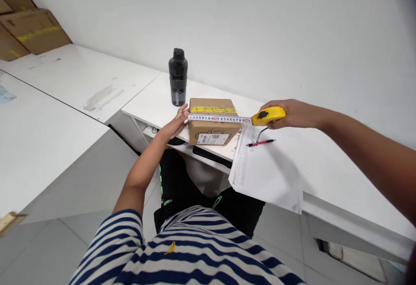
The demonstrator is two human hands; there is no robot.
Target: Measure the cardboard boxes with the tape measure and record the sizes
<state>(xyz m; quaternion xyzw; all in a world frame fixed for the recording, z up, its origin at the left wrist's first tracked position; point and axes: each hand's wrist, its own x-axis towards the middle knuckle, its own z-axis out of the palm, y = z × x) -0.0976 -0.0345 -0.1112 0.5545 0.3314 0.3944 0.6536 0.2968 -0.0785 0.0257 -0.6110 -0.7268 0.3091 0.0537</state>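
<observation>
A small cardboard box [212,129] with yellow tape over its top and a white label on its front stands on the white desk. The tape measure [269,115] has a yellow case, and its white blade runs straight across the top of the box. My right hand [289,111] is closed round the case, just past the box's right side. At the left edge of the box, my left hand [177,123] pinches the free end of the blade, fingertips against the cardboard.
A black bottle [178,79] stands upright behind the box's left side. To the right lie stacked papers [266,172] with a red and black pen [261,143] on top. Large cartons [35,31] sit far left. Another white table [42,137] is at left.
</observation>
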